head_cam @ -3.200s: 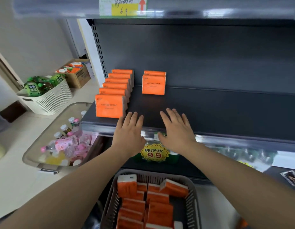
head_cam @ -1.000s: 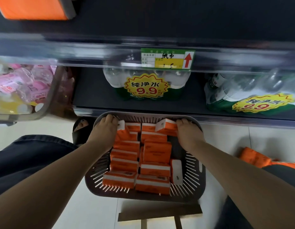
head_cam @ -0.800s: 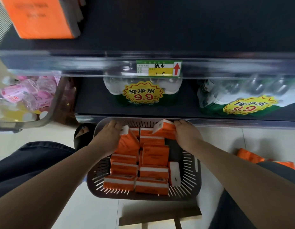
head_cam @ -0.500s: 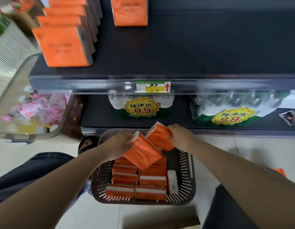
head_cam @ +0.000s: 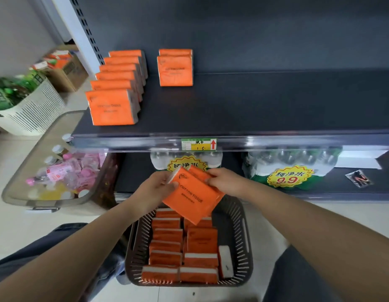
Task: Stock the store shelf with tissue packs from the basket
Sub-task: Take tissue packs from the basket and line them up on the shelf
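My left hand [head_cam: 155, 188] grips an orange tissue pack [head_cam: 192, 198] tilted above the dark slotted basket [head_cam: 243, 243]. My right hand [head_cam: 224, 180] holds a second orange pack [head_cam: 199, 173], mostly hidden behind the first. Several more orange packs [head_cam: 182, 247] lie in the basket. On the dark shelf [head_cam: 265, 105] above, a row of several packs [head_cam: 115, 86] stands at the left, and two packs [head_cam: 175, 68] stand one behind the other beside it.
A grey bin of pink bottles [head_cam: 58, 177] sits at the left on the floor. A white basket of green bottles [head_cam: 25, 105] and a cardboard box [head_cam: 67, 68] stand farther left. Water-bottle packs with 9.9 stickers [head_cam: 289, 171] fill the lower shelf. My knees flank the basket.
Both hands have each taken a tissue pack from the basket and lifted them up toward the shelf. My view has tilted upward, showing the shelf again.
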Available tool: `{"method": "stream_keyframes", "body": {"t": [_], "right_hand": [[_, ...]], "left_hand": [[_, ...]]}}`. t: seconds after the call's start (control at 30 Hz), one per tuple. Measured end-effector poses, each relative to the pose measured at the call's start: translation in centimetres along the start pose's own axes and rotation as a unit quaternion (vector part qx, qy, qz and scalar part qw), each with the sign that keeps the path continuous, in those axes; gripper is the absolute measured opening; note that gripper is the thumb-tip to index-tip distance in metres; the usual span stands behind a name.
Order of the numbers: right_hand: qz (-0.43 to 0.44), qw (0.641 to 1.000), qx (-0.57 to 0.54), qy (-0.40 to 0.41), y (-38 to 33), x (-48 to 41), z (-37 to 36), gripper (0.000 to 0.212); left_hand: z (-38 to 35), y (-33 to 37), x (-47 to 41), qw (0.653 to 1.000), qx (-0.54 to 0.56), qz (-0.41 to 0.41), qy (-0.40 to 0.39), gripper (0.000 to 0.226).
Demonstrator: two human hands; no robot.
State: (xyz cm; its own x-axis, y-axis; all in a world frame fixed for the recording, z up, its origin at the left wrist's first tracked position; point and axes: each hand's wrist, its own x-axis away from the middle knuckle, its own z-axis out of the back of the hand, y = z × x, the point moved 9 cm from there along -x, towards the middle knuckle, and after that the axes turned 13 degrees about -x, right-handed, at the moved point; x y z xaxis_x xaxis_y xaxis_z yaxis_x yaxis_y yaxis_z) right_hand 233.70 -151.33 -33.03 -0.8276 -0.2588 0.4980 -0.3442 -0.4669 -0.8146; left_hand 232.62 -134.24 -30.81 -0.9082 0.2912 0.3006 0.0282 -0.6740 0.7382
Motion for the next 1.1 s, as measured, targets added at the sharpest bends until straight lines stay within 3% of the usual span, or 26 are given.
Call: {"method": "stream_keyframes", "body": {"t": [0.17, 0.4, 0.67, 0.97, 1.03, 1.1], "right_hand": [[0.002, 1.000, -0.027, -0.015, -2.8, 1.3, -0.1, 0.028], [0.006, 0.991, -0.127, -0.029, -6.4, 2.3, 0.6, 0.027], [0.084, 0.962, -0.247, 0.083, -11.5, 2.5, 4.8, 0.019], [0.132, 0.928, -0.301, 0.174, -13.3, 2.2, 7.5, 0.092], [0.134, 0.926, -0.309, 0.169, -13.3, 2.1, 7.2, 0.086], [0.144, 0.924, -0.321, 0.153, -13.4, 1.8, 6.8, 0.067]], "left_hand": [[1.5, 1.5, 0.7, 0.995, 0.096, -0.005, 0.006, 0.020], [3.7, 2.3, 0.6, 0.974, 0.223, 0.007, 0.046, 0.018], [6.8, 4.6, -0.5, 0.944, 0.301, 0.016, 0.136, 0.014], [9.7, 7.5, -1.8, 0.914, 0.339, 0.006, 0.221, 0.023], [10.1, 8.0, -2.3, 0.910, 0.341, 0.005, 0.235, 0.024], [10.5, 8.3, -3.0, 0.906, 0.343, 0.001, 0.249, 0.020]]}}
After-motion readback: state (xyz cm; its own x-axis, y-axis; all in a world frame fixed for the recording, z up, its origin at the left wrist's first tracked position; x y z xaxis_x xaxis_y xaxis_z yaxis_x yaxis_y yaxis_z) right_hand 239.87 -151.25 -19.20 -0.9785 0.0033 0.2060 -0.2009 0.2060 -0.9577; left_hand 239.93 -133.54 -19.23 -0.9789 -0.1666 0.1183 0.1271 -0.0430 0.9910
